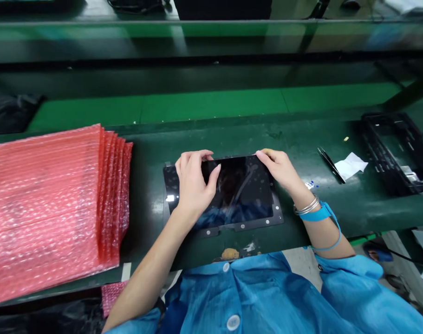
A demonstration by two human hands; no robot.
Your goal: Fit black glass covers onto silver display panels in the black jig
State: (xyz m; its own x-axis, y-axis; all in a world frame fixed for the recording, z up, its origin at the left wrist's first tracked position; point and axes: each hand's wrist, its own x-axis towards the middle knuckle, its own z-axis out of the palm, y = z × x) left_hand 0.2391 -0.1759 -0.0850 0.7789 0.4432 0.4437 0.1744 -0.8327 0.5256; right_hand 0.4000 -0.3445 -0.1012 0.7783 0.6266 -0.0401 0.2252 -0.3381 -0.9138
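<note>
Two hands on a dark panel at the bench's near edge.

The panel (239, 195) lies flat on the green bench (302, 139), close to its near edge, with bare surface to its far side and right. A tall stack of pink bubble bags (47, 204) stands near on the left; tweezers (331, 164), a white scrap (350, 164) and a black frame (395, 153) lie well to the right. The left hand (193, 183) covers the panel's far-left part, fingers curled over its top edge, thumb on the glass. The right hand (281, 169), wearing a blue wrist strap (317, 214), pinches the far-right corner.
</note>
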